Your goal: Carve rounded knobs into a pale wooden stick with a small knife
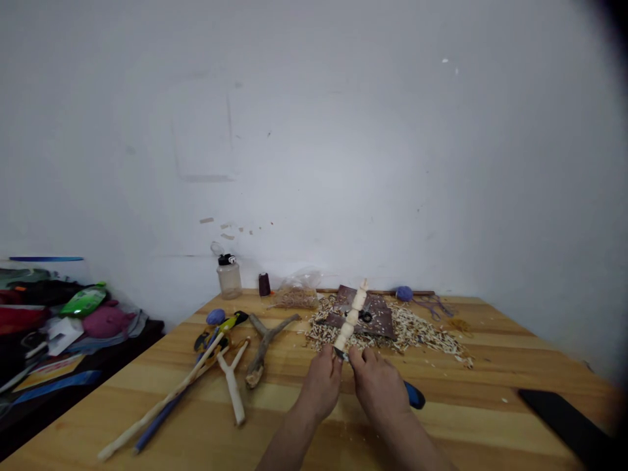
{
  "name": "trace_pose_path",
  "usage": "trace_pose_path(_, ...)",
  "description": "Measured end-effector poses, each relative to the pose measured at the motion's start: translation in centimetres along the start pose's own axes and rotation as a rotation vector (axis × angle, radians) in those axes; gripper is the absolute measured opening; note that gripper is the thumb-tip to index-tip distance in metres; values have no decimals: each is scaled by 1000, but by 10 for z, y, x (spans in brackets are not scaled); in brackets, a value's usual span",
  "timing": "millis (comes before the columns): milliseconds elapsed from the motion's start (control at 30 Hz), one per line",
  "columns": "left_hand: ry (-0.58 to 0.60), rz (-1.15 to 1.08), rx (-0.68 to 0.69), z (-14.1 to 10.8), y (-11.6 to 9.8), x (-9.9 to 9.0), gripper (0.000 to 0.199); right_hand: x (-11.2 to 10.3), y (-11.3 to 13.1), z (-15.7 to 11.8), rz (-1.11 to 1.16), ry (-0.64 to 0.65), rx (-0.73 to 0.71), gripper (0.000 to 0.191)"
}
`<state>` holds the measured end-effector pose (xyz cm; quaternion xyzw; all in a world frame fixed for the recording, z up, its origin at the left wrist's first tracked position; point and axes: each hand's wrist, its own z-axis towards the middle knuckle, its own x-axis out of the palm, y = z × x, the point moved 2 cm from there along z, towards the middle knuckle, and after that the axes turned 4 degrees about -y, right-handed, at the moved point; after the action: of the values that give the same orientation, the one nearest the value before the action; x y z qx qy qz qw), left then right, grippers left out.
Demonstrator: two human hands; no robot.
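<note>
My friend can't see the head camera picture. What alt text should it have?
A person's left hand holds a pale, notched stick while the right hand grips a blue-handled knife. Wood shavings are scattered on the wooden table beyond them; forked branches lie to the left.

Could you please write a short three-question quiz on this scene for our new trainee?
1. Multiple choice: What colour is the visible handle end of the knife in the right hand? A) all red B) blue and black C) all white
2. True or false: The peeled forked stick lies to the left of the carved stick that the left hand grips.
3. Fill the gap: Pale wood ____ lie strewn across the table.

Key: 1 B; 2 true; 3 shavings.
</note>
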<state>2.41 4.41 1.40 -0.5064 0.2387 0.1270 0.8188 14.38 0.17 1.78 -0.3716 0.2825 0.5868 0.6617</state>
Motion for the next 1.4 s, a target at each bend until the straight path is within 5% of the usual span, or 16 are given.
trace_pose_path(367,-126,183,-139,-8,-13,6,22,-7,6,5,141,82,60,28)
trace_pose_path(467,-171,-114,-122,-7,-12,7,16,-7,1,7,325,77,59,24)
trace_pose_path(600,-50,-660,-302,-5,-8,11,18,-7,-10,7,686,63,-8,24)
trace_pose_path(700,-14,-848,-354,-6,-8,11,24,-8,-17,6,833,23,59,25)
trace_pose_path(1067,-5,-770,-220,-1,-1,7,39,-5,-16,2,352,-133,-79,27)
trace_pose_path(1400,-45,-655,-158,-1,8,9,36,-16,-15,4,129,-96,-80,32)
